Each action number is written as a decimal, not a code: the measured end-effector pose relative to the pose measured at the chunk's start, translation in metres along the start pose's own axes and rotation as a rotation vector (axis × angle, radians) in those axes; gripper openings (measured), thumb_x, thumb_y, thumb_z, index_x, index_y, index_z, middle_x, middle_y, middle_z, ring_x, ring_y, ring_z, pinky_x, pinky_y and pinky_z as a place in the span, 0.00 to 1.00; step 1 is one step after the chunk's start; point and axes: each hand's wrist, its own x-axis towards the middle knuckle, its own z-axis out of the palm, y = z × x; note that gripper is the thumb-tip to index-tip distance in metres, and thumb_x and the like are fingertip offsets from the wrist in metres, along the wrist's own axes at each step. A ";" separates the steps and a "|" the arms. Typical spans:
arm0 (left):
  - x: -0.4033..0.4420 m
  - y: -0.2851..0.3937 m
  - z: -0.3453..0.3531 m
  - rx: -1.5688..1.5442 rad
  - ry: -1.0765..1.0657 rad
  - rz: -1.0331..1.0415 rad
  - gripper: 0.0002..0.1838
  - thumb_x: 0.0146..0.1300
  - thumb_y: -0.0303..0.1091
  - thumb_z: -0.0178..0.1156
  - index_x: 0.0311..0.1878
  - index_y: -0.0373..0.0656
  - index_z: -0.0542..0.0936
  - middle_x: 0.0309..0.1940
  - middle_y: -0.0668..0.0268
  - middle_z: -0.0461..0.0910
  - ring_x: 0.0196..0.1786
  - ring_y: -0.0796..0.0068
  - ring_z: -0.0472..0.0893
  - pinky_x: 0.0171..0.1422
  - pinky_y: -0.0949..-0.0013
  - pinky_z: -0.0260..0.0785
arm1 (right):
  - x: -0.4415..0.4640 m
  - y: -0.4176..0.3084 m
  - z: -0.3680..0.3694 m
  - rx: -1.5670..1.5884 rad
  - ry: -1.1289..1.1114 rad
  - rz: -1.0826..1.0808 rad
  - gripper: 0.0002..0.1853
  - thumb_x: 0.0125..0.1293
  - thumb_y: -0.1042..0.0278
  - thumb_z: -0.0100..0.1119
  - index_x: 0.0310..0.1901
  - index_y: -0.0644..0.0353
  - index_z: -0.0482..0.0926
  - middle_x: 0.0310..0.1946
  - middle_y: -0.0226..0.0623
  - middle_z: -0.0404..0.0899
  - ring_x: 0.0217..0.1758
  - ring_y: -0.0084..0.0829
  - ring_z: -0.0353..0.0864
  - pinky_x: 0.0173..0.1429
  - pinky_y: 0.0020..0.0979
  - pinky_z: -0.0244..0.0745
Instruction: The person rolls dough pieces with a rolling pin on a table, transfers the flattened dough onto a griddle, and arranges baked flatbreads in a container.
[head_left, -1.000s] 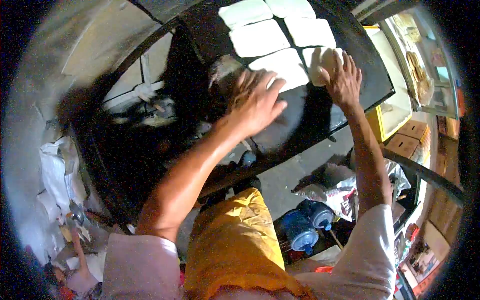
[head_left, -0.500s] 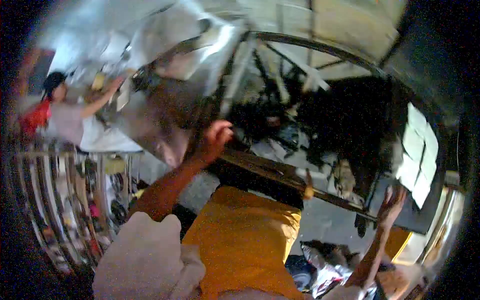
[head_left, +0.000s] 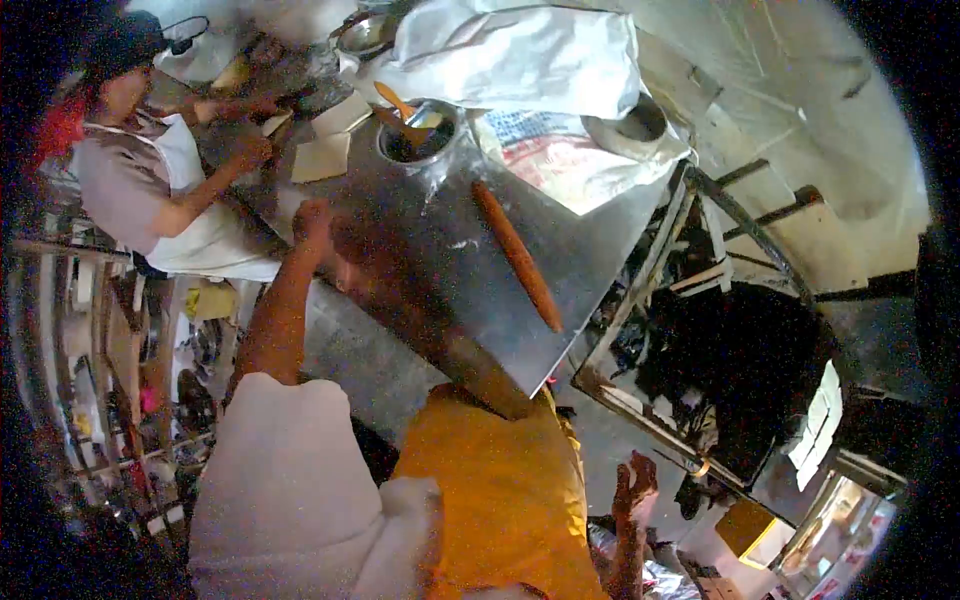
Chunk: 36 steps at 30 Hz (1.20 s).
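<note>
My left hand [head_left: 314,222] is raised at the near left edge of the metal table [head_left: 430,235]. Its fingers look curled in, and no object shows in them. Low at the right, my right hand [head_left: 636,485] hangs beside my yellow apron [head_left: 490,480], fingers loosely bent and apart, touching nothing visible. A wooden rolling pin [head_left: 518,255] lies slantwise across the tabletop. Behind it stands a metal pot [head_left: 447,150] with wooden-handled tools [head_left: 394,98] in it. Pale flat squares [head_left: 320,160] lie near the pot, towards a co-worker.
A co-worker [head_left: 150,190] in a white apron handles a pale piece on the left. White sacking [head_left: 520,60] and a metal bowl [head_left: 640,128] occupy the table's back. To the right stand a dark, metal-framed pit [head_left: 730,350] and more pale sheets [head_left: 818,425]. A slatted rack [head_left: 120,370] is at left.
The view has swung left, bringing the table, rolling pin and pot into sight. My right hand is now away from the pale sheets at right; my left hand is by the table edge.
</note>
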 end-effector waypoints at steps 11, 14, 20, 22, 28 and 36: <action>0.184 0.001 -0.063 0.206 0.039 0.022 0.24 0.70 0.42 0.63 0.63 0.39 0.73 0.53 0.59 0.80 0.51 0.65 0.78 0.54 0.59 0.74 | 0.038 -0.104 0.052 -0.379 0.027 -0.303 0.17 0.75 0.62 0.63 0.57 0.63 0.81 0.51 0.49 0.85 0.49 0.48 0.86 0.53 0.44 0.81; 0.204 0.007 -0.064 0.302 -0.016 0.033 0.27 0.70 0.42 0.63 0.66 0.39 0.71 0.56 0.59 0.78 0.54 0.65 0.77 0.57 0.58 0.73 | 0.051 -0.139 0.047 -0.323 -0.060 -0.184 0.17 0.74 0.62 0.65 0.58 0.63 0.81 0.51 0.47 0.85 0.50 0.46 0.86 0.53 0.44 0.81; 0.172 0.051 -0.060 0.379 -0.428 0.383 0.31 0.70 0.43 0.62 0.72 0.39 0.67 0.61 0.57 0.75 0.60 0.63 0.74 0.63 0.57 0.71 | 0.085 -0.143 0.059 -0.371 -0.063 -0.498 0.16 0.75 0.62 0.64 0.58 0.62 0.82 0.51 0.49 0.84 0.49 0.47 0.85 0.52 0.44 0.82; 0.125 0.094 -0.023 0.057 -0.777 0.387 0.29 0.71 0.42 0.60 0.70 0.40 0.68 0.60 0.59 0.76 0.59 0.65 0.75 0.63 0.59 0.72 | 0.102 -0.124 0.070 -0.567 0.140 -0.758 0.16 0.72 0.69 0.66 0.57 0.64 0.81 0.50 0.51 0.84 0.48 0.53 0.86 0.49 0.47 0.84; -0.124 0.163 0.107 0.189 -0.691 0.258 0.25 0.70 0.35 0.56 0.68 0.40 0.70 0.58 0.58 0.78 0.56 0.63 0.80 0.61 0.56 0.76 | 0.131 -0.222 0.077 0.005 -0.142 -0.489 0.27 0.70 0.61 0.69 0.66 0.66 0.77 0.64 0.57 0.78 0.65 0.55 0.79 0.67 0.48 0.77; -0.447 0.091 0.248 -0.300 -1.296 -0.768 0.34 0.61 0.24 0.57 0.74 0.40 0.69 0.66 0.59 0.77 0.68 0.62 0.77 0.76 0.54 0.71 | 0.069 -0.160 0.016 1.665 -0.048 0.169 0.23 0.76 0.56 0.63 0.64 0.63 0.80 0.52 0.35 0.87 0.50 0.32 0.87 0.58 0.36 0.82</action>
